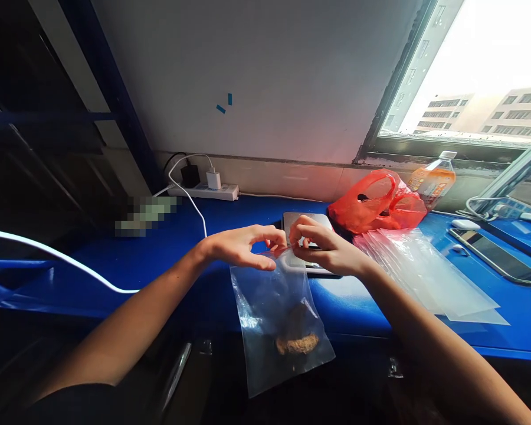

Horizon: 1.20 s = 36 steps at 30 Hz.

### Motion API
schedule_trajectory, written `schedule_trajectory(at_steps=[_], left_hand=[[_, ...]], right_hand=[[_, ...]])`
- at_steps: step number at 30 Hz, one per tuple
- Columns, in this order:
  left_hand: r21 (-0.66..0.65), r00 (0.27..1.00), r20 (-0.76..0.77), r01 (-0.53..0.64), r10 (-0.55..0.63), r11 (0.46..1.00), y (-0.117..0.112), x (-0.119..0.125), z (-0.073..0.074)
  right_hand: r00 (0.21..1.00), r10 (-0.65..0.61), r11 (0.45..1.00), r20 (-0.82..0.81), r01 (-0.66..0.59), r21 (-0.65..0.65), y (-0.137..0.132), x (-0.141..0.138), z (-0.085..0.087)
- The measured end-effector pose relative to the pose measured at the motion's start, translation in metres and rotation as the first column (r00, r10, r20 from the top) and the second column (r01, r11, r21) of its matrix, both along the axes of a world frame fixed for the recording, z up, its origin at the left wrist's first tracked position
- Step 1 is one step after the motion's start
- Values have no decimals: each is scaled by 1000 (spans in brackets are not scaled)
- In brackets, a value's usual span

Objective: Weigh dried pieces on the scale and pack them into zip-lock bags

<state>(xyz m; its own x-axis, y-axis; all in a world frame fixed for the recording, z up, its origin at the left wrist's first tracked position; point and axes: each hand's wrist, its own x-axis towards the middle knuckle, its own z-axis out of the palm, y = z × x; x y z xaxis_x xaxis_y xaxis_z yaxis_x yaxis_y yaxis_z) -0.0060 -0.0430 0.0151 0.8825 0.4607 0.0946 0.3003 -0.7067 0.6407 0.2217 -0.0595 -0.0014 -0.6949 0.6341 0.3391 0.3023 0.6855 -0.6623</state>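
A clear plastic bag [265,330] hangs in front of the table's front edge, with a small brown, rough-looking lump [298,344] near its bottom. At the bag's top edge my right hand [321,245] is closed, its thumb and fingertips pinching the plastic. My left hand [248,245] is beside it, its thumb stretched out over the bag and apart from the bent fingers. Its fingertips come close to the right hand's; whether they touch the bag is unclear. Behind both hands lies a flat silver scale [312,221], partly covered by them.
Flat clear bags [433,277] lie stacked on the blue table [508,330], right of the scale. Behind them are a red plastic bag [376,203] and an orange drink bottle [436,177]. A phone [504,257] lies far right. A power strip [223,192] with a white cable stands back left.
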Motion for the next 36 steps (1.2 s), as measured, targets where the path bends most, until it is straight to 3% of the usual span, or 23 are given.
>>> schedule_trajectory(at_steps=[10, 17, 26, 29, 33, 36], left_hand=[[-54, 1000, 11, -4, 4, 999, -1, -1, 4], [-71, 995, 63, -67, 71, 995, -3, -8, 15], [-106, 991, 103, -78, 89, 991, -1, -13, 19], [-103, 990, 103, -86, 97, 991, -1, -14, 19], [-130, 984, 141, -92, 110, 987, 2, -16, 16], [-174, 976, 183, -84, 117, 981, 4, -16, 13]], right_hand=[[1000, -21, 996, 20, 19, 85, 4, 10, 5], [982, -175, 983, -68, 178, 38, 14, 33, 12], [978, -167, 986, -126, 164, -29, 11, 28, 9], [987, -95, 993, -126, 85, -83, 9, 30, 10], [995, 95, 989, 4, -94, -116, 5, 31, 14], [990, 137, 981, 27, -132, -140, 3, 30, 16]])
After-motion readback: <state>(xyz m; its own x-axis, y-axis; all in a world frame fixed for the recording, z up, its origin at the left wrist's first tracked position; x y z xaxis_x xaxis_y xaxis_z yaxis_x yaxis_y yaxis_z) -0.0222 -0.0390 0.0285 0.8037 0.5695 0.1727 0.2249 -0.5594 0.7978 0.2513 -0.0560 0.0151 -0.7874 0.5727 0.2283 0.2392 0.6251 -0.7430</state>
